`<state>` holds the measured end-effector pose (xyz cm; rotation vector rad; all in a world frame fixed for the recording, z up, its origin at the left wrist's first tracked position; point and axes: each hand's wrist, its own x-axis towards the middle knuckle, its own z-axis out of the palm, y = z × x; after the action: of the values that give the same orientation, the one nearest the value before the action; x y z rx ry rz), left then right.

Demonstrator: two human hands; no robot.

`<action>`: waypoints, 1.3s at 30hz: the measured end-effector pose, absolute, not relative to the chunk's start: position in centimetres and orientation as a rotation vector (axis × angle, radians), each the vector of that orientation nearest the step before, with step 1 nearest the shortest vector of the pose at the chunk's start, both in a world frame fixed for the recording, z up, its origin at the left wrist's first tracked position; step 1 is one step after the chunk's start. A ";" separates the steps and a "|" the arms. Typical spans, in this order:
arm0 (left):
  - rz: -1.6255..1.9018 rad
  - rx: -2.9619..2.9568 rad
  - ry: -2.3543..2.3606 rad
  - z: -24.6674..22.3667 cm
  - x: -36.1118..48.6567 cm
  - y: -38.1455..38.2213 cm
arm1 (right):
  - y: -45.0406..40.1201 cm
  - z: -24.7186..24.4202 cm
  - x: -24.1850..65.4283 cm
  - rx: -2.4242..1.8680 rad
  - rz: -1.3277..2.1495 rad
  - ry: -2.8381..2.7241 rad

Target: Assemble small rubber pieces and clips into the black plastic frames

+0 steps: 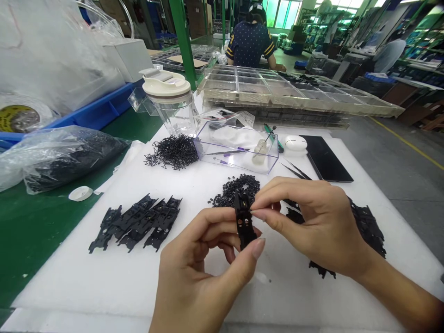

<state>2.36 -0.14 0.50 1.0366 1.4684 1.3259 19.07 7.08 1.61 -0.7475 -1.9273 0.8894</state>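
Note:
My left hand (204,263) holds a narrow black plastic part (245,224) upright between thumb and fingers. The thumb and forefinger of my right hand (308,222) are pinched together at the part's upper right side; whatever they grip is too small to make out. Just behind the held part lies a pile of tiny black pieces (239,187). Similar flat black parts (137,222) overlap on the left of the white work surface (86,282). More black parts (367,226) lie to the right, partly covered by my right hand and wrist.
Thin black bent pieces (175,151) are heaped beside a lidded clear jug (173,104). A clear box (236,148) holds a small bottle (259,151). Tweezers (296,171), a white case (296,143) and a black phone (326,159) lie nearby. Compartment trays (287,92) stand behind.

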 end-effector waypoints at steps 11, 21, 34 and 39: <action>1.292 1.063 1.443 0.3 1.9 -0.2 | 7.3 1.6 19.1 -0.751 0.890 -1.918; 1.333 1.023 1.467 0.4 2.4 -0.2 | 7.1 1.7 19.0 -0.752 0.935 -1.916; 1.304 1.062 1.427 0.0 2.0 -0.4 | 7.2 1.6 19.2 -0.742 0.910 -1.918; 1.309 1.057 1.426 0.2 2.1 -0.3 | 7.2 1.6 19.1 -0.742 0.926 -1.911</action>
<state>2.10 -0.25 0.19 1.0572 1.4258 1.3091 19.09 7.17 1.57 -0.7421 -1.9108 0.9263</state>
